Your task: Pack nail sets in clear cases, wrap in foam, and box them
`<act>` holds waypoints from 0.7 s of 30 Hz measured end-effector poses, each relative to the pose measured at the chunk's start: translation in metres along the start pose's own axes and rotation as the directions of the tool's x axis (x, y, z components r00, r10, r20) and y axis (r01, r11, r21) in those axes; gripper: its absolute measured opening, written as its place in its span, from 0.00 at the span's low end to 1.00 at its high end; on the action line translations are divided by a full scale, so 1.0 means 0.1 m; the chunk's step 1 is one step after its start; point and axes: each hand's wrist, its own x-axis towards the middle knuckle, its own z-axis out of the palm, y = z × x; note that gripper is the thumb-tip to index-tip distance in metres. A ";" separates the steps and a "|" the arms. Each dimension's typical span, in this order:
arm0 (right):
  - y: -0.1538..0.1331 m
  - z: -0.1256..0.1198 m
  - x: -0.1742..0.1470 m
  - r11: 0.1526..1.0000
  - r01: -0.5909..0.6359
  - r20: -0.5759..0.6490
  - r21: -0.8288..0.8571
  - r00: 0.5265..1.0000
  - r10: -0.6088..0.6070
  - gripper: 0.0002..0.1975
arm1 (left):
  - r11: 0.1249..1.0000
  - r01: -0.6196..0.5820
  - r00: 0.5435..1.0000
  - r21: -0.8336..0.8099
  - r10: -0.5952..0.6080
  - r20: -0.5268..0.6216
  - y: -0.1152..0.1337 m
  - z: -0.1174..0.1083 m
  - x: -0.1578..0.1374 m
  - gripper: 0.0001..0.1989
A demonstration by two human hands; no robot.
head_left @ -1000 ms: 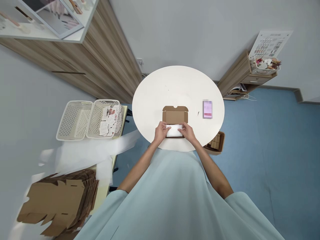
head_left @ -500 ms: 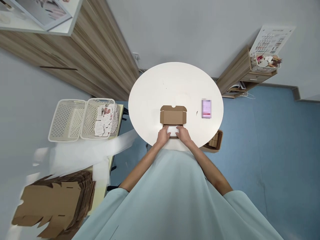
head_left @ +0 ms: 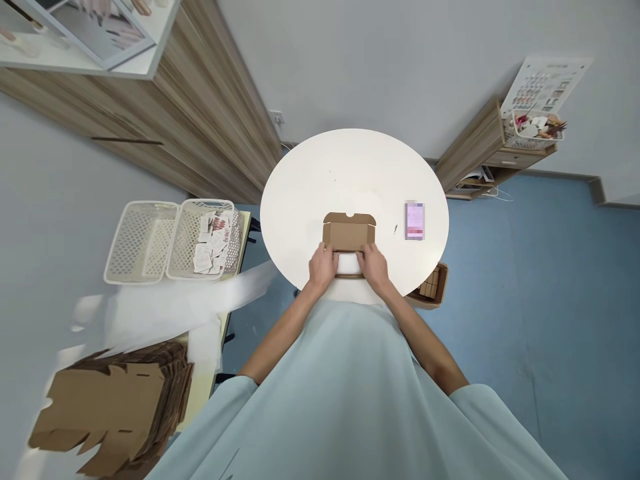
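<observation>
A small brown cardboard box (head_left: 349,236) lies near the front edge of the round white table (head_left: 350,160), its lid raised and pointing away from me. White wrapping (head_left: 349,263) fills the part of its inside that shows. My left hand (head_left: 323,265) grips the box's left side where the lid meets the body, fingers curled. Opposite it, my right hand (head_left: 374,267) holds the right side in the same way, with its fingertips at the lid's lower corner. Both hands cover the side walls.
A phone with a blurred screen (head_left: 415,221) lies right on the table. On a side table to the left are white baskets (head_left: 141,241), white sheet material (head_left: 165,307) and a stack of flat cardboard blanks (head_left: 100,407). A carton of small boxes (head_left: 440,285) stands low at the right.
Both hands have moved from pressing on the white wrapping out to the box's sides, up by the lid's corners. The lid stays raised.
</observation>
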 end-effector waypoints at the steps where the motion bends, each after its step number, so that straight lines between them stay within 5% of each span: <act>1: 0.07 -0.04 0.05 0.997 -0.010 -0.096 0.078 0.995 0.018 0.17 | 0.997 0.002 0.997 -0.076 -0.008 -0.078 -0.05 -0.05 0.08 0.15; 3: 0.22 -0.09 0.19 0.970 -0.056 -0.177 0.238 0.979 0.100 0.23 | 0.972 0.047 0.986 -0.232 -0.082 -0.145 -0.16 -0.14 0.27 0.25; 6: 0.36 -0.14 0.39 0.892 -0.181 -0.046 0.414 0.975 0.219 0.30 | 0.867 0.175 0.980 -0.466 -0.197 0.001 -0.26 -0.20 0.51 0.36; 9: 0.36 -0.17 0.51 0.828 -0.234 0.046 0.509 0.968 0.245 0.31 | 0.749 0.218 0.976 -0.626 -0.184 0.120 -0.26 -0.22 0.62 0.41; 21: 0.25 -0.35 0.49 0.739 -0.126 -0.036 0.662 0.979 0.200 0.43 | 0.666 0.097 0.995 -0.740 -0.067 0.070 -0.09 -0.39 0.58 0.37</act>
